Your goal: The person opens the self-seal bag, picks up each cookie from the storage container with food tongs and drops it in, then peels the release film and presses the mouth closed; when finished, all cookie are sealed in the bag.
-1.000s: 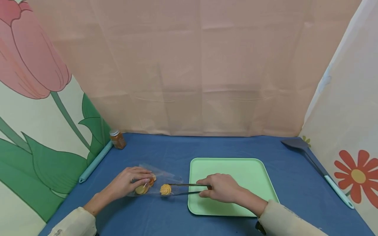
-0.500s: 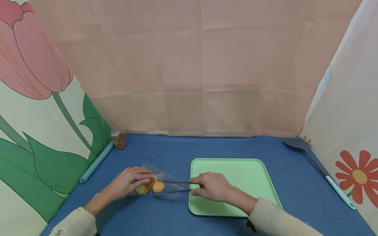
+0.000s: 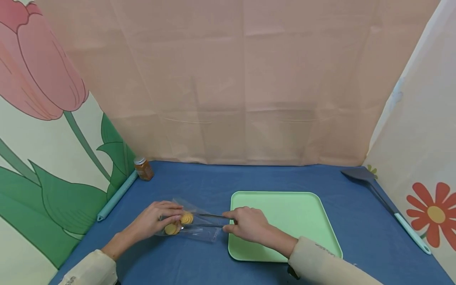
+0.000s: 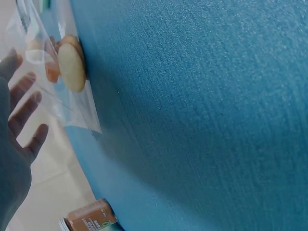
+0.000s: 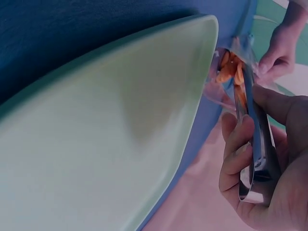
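A clear plastic bag (image 3: 204,236) lies left of the green tray (image 3: 288,206) with several cookies inside. My left hand (image 3: 154,221) holds the bag, its thumb and fingers around the bag's upper edge. In the left wrist view a pale oval cookie (image 4: 71,67) shows through the film. My right hand (image 3: 249,225) grips metal tongs (image 5: 262,166) between thumb and fingers, above the tray's left edge. The tongs' tips reach into the bag, one arm on each side of a yellow swirled cookie (image 3: 187,217). Rounder cookies (image 3: 172,228) sit beneath the left fingers.
A jar with a silvery lid (image 3: 143,169) stands at the back left, beside a rolled teal mat (image 3: 116,196). Along the right side lies a dark spatula (image 3: 386,206) with a pale mint handle. Blue cloth (image 3: 199,178) covers the table up to the beige backdrop.
My right hand has moved left with the tongs, carrying the swirled cookie from the bag's right part deeper inside, close to the left fingers. My left hand has stayed in place.
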Tool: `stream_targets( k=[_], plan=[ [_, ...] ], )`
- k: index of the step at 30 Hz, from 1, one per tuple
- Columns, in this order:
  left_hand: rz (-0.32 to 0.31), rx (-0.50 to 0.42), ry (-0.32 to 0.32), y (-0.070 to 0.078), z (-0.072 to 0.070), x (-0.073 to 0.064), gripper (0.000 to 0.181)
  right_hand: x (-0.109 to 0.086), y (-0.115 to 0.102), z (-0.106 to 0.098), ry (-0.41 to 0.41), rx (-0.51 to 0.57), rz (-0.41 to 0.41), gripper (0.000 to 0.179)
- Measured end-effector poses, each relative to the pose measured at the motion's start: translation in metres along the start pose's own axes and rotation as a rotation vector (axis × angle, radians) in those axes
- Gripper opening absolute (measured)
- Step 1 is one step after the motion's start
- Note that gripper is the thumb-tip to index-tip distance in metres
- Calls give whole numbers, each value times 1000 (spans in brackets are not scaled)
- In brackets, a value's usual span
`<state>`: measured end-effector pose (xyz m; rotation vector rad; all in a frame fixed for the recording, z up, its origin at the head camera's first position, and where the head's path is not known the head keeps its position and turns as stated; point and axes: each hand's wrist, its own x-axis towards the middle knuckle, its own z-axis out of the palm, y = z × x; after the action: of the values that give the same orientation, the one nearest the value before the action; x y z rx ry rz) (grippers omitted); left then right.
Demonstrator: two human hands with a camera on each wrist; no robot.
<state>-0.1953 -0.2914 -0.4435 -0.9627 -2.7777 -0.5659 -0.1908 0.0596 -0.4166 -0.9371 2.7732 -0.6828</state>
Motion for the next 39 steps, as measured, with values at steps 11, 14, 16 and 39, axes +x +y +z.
stream_targets(
  k=[11, 14, 16, 39],
  plan=[
    [-23, 11, -8, 2, -2, 0, 30, 5, -2, 5, 28, 52, 42, 39],
    [-31, 8, -12, 2, -2, 0, 29, 6, -4, 5, 27, 63, 53, 39],
    [-36, 7, -17, 2, -1, 0, 29, 6, -4, 5, 28, 64, 59, 39],
    [19, 15, 34, 0, 0, 1, 27, 16, -15, 10, -17, 91, 50, 41]
  ],
)
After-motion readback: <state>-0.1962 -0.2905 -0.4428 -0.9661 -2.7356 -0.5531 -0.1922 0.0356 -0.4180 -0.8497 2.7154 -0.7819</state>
